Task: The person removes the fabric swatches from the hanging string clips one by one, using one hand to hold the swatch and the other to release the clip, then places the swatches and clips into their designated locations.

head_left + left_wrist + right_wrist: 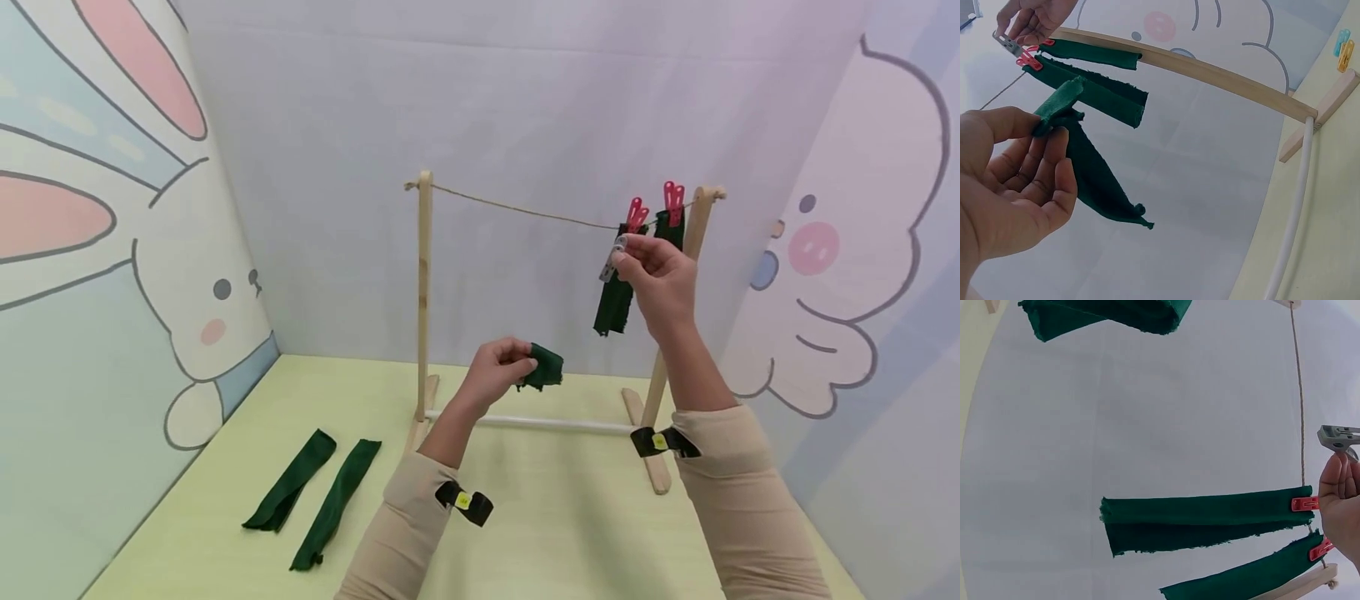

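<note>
My left hand [491,375] pinches a dark green cloth strip [546,367] between thumb and fingers. In the left wrist view that strip [1097,175] droops, folded, from the fingertips. Higher up and to the right, my right hand [663,283] pinches a grey clothespin [611,262], also clear as a grey clothespin [1338,436] in the right wrist view. Behind it a green strip [615,312] hangs from the rope [517,206] by a red clothespin [636,215]. Beside the right post, a second strip [670,229] hangs from another red clothespin [673,200].
Two more green strips [292,483] lie on the yellow-green table at the left. The rope runs between a left wooden post [424,292] and a right post [699,221], joined low down by a white bar [540,423]. Blue [1341,42] and orange [1346,56] clothespins lie beyond the right foot.
</note>
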### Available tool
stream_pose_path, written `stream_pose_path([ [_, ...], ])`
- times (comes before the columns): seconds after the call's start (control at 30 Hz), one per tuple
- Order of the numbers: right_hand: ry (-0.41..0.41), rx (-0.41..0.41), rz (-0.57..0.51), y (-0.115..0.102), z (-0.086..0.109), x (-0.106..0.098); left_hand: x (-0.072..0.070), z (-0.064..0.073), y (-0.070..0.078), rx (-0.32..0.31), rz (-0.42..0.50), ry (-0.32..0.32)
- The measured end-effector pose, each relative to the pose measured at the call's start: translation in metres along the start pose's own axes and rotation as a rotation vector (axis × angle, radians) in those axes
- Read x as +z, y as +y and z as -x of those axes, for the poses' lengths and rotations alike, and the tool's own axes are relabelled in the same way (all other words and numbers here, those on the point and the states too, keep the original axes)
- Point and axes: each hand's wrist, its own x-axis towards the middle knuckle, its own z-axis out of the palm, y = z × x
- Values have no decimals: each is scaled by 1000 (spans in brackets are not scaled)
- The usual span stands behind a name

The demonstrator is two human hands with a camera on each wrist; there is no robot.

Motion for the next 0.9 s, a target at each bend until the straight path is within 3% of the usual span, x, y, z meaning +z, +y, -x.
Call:
stream_pose_path([
  [0.33, -6, 41, 46, 16, 25, -7, -16, 18, -15, -53, 28, 52],
  [0.9, 2, 192, 1, 51, 64, -34, -42, 51, -48, -169, 2, 135],
])
